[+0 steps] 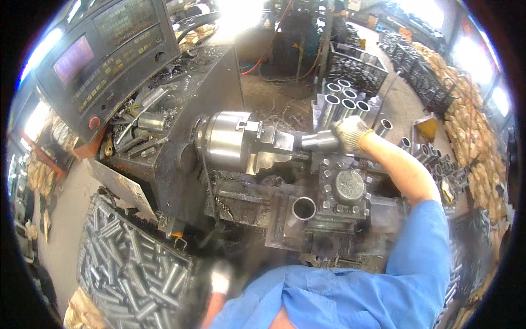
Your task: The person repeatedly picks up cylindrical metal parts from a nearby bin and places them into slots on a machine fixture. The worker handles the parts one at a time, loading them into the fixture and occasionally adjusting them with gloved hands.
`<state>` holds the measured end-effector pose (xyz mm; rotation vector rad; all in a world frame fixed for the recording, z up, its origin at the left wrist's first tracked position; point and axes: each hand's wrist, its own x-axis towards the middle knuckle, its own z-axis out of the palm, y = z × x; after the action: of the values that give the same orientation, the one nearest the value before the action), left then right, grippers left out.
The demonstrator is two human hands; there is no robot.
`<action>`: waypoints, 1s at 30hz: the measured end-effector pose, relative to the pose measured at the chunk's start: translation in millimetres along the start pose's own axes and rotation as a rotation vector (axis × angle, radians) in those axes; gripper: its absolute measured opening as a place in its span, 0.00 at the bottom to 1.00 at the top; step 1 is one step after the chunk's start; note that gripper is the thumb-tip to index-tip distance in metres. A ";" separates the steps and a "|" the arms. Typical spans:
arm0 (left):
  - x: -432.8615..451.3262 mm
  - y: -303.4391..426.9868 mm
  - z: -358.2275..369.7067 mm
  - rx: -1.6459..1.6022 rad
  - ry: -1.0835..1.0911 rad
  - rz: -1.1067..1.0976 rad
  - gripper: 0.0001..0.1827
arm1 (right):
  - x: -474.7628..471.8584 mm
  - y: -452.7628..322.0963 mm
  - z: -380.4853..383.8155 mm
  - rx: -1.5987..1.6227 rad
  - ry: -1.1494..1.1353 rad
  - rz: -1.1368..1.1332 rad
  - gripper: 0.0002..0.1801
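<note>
A knit work glove covers my right hand (350,133), which grips a short steel tube (320,141) held roughly level. The tube's free end points at the jaws (279,142) of the lathe chuck (230,140), apart from them as far as I can see. Just below that hand sits the square tool post (349,185) with its clamping bolts. Another steel tube (303,210) stands on end on the carriage in front of me. My left hand (221,276), in a white glove, hangs low near my body; it is blurred, so its fingers cannot be made out.
The CNC control panel (111,57) rises at the left. A metal bin of loose steel tubes (131,271) stands at lower left. Several upright tubes (345,100) sit behind the tool post, and more tubes (439,162) are at the right. Metal chips litter the headstock top (201,66).
</note>
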<state>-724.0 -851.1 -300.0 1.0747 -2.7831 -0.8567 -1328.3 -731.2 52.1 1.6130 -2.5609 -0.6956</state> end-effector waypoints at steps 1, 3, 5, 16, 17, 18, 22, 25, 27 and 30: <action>12.0 15.8 -20.3 -0.271 0.074 -0.160 0.19 | -22.0 2.6 -10.7 0.096 0.099 0.032 0.37; 38.2 60.1 -66.8 -0.434 0.097 -0.101 0.20 | -66.1 -16.7 -30.7 0.125 0.279 0.164 0.36; 67.6 117.2 -105.1 -0.549 0.123 0.101 0.18 | -114.1 -65.1 -45.0 0.214 0.502 0.230 0.34; 89.0 202.7 -79.7 -1.248 -0.322 -0.038 0.37 | -195.7 -314.4 60.1 1.183 -0.191 0.283 0.47; 93.4 199.2 -68.1 -1.260 -0.332 -0.081 0.35 | -196.0 -319.6 81.4 1.309 -0.168 0.263 0.45; 97.9 196.0 -57.7 -1.324 -0.369 -0.238 0.33 | -195.6 -321.0 99.9 1.437 -0.149 0.240 0.43; 99.0 173.7 -33.2 -1.772 -0.483 -0.244 0.23 | -203.5 -320.8 136.7 1.748 -0.031 0.070 0.39; 91.5 152.9 -30.5 -2.074 -0.597 -0.534 0.29 | -212.9 -317.0 128.6 1.653 -0.091 0.048 0.40; 87.8 142.6 -35.0 -2.035 -0.665 -0.461 0.30 | -217.8 -306.9 119.5 1.512 -0.109 0.121 0.41; 86.7 140.8 -50.2 -2.125 -0.693 -0.534 0.33 | -224.3 -278.1 118.9 0.979 0.552 0.087 0.26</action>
<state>-864.4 -844.3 -199.5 0.7563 -0.2074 -3.0534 -1020.5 -595.7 -117.2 1.4829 -2.5698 1.0372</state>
